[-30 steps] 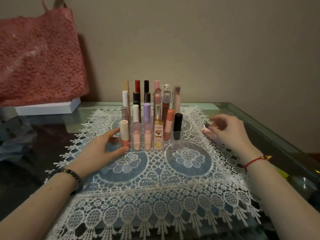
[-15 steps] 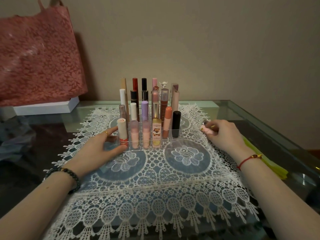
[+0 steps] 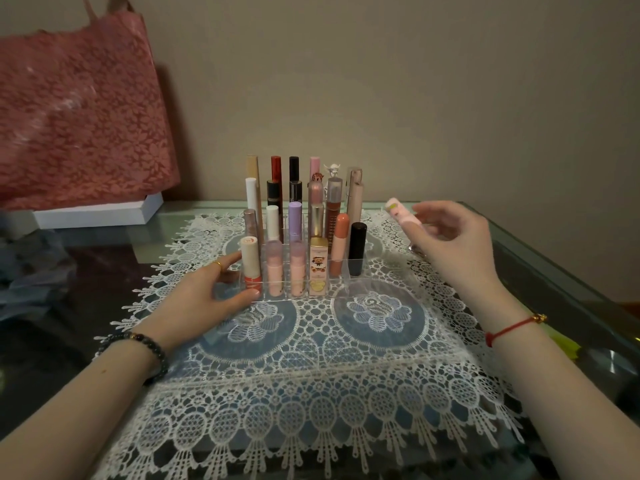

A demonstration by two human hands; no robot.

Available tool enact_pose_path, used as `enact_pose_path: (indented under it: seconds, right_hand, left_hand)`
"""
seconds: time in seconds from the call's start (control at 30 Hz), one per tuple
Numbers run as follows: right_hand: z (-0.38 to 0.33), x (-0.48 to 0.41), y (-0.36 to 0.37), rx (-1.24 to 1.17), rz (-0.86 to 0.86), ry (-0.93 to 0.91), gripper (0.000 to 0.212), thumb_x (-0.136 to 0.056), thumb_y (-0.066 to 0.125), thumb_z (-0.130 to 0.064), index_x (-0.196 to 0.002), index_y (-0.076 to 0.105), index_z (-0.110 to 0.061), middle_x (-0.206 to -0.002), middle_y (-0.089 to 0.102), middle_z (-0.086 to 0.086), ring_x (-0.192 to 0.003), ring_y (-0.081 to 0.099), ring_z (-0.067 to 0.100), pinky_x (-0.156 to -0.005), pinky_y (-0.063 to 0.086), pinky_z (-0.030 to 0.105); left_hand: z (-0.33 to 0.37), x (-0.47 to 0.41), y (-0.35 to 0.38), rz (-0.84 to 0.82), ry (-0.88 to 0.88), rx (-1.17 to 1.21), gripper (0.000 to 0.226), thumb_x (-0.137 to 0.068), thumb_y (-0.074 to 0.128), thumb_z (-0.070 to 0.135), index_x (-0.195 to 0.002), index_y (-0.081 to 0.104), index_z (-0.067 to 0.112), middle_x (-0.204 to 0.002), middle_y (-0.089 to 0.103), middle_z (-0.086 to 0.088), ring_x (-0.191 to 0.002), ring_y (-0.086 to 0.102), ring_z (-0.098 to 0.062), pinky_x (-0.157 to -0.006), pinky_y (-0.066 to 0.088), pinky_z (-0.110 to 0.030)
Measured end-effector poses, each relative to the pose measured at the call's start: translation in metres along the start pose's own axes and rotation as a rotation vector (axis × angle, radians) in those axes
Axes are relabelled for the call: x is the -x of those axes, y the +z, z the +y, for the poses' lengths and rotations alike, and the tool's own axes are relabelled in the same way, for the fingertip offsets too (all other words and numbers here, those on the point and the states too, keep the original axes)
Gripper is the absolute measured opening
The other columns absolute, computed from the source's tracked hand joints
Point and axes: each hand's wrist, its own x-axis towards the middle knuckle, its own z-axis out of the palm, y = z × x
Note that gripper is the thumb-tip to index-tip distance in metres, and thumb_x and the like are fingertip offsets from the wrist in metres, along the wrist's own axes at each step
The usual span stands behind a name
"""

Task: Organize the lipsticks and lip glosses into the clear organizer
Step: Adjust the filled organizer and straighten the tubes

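Right hand [image 3: 453,244] pinches pink lip tube [image 3: 401,212] low on barrel, likely light, rigid, slick; left hand [image 3: 207,294], fingers extended, braces clear organizer [image 3: 348,284].

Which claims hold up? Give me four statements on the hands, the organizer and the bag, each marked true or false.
1. The right grip holds a pale pink tube in the air, right of the clear plastic organizer. True.
2. The left grip lifts the organizer off the white lace mat. False: it stands on the mat, and the grip rests against its front left corner.
3. The pink lace bag stands right of the organizer. False: it stands at the left rear.
4. A red cord bracelet circles the right wrist. True.
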Motion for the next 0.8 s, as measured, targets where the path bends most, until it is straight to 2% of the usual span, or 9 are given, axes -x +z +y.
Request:
enact_pose_path:
  seconds: [0.07,0.2,0.33,0.43,0.57,0.67,0.8]
  right_hand:
    - [-0.009,0.003,0.003,-0.13,-0.022,0.007,0.017,-0.073,0.074,-0.023,-0.088,0.067,-0.024,-0.086,0.069,-0.006,-0.076,0.063,0.006,-0.067,0.053,0.02]
    - [-0.017,0.008,0.009,-0.213,-0.17,0.063,0.025,-0.068,0.076,-0.019,-0.087,0.064,-0.028,-0.086,0.07,-0.009,-0.079,0.066,0.002,-0.063,0.051,0.013]
    - [-0.018,0.012,0.015,-0.225,-0.26,0.073,0.03,-0.065,0.078,-0.016,-0.088,0.063,-0.026,-0.073,0.071,-0.014,-0.067,0.065,0.0,-0.059,0.05,0.012]
    - [-0.017,0.013,0.017,-0.271,-0.256,0.078,0.033,-0.065,0.077,-0.012,-0.09,0.061,-0.026,-0.068,0.07,-0.012,-0.062,0.062,0.0,-0.058,0.048,0.01]
    - [-0.019,0.018,0.026,-0.252,-0.224,0.038,0.033,-0.069,0.075,-0.007,-0.091,0.06,-0.026,-0.072,0.07,-0.008,-0.069,0.064,0.0,-0.06,0.048,0.009]
    - [-0.022,0.022,0.036,-0.215,-0.224,0.004,0.034,-0.069,0.074,-0.005,-0.092,0.06,-0.026,-0.085,0.067,-0.009,-0.076,0.064,-0.002,-0.062,0.048,0.009]
    - [-0.023,0.025,0.044,-0.148,-0.247,-0.038,0.035,-0.071,0.071,-0.007,-0.088,0.058,-0.034,-0.088,0.063,-0.011,-0.076,0.06,-0.006,-0.063,0.048,0.008]
  left_hand:
    - [0.001,0.0,0.0,-0.004,0.009,0.0,0.075,-0.067,0.064,0.05,-0.134,0.037,0.033,-0.115,0.058,0.005,-0.104,0.054,-0.007,-0.09,0.049,-0.038]
    - [0.003,0.0,0.0,0.0,0.029,-0.028,0.071,-0.071,0.065,0.046,-0.135,0.037,0.032,-0.114,0.059,0.004,-0.103,0.054,-0.008,-0.091,0.047,-0.033]
    - [0.003,0.0,-0.001,0.006,0.055,-0.062,0.071,-0.071,0.064,0.046,-0.135,0.038,0.031,-0.11,0.059,0.006,-0.1,0.054,-0.005,-0.085,0.042,-0.024]
    - [0.002,-0.001,-0.001,0.002,0.047,-0.055,0.072,-0.07,0.064,0.048,-0.135,0.037,0.031,-0.111,0.059,0.006,-0.101,0.054,-0.006,-0.087,0.043,-0.026]
    - [0.0,-0.003,-0.002,-0.012,0.064,-0.088,0.076,-0.066,0.06,0.053,-0.135,0.038,0.03,-0.112,0.06,0.005,-0.101,0.054,-0.006,-0.085,0.041,-0.023]
    - [-0.001,-0.004,-0.002,-0.021,0.065,-0.093,0.078,-0.064,0.058,0.057,-0.134,0.038,0.03,-0.111,0.061,0.005,-0.101,0.055,-0.006,-0.086,0.043,-0.025]
    - [-0.003,-0.004,-0.001,-0.016,0.062,-0.053,0.08,-0.063,0.059,0.057,-0.135,0.037,0.031,-0.109,0.06,0.008,-0.098,0.054,-0.002,-0.08,0.041,-0.018]
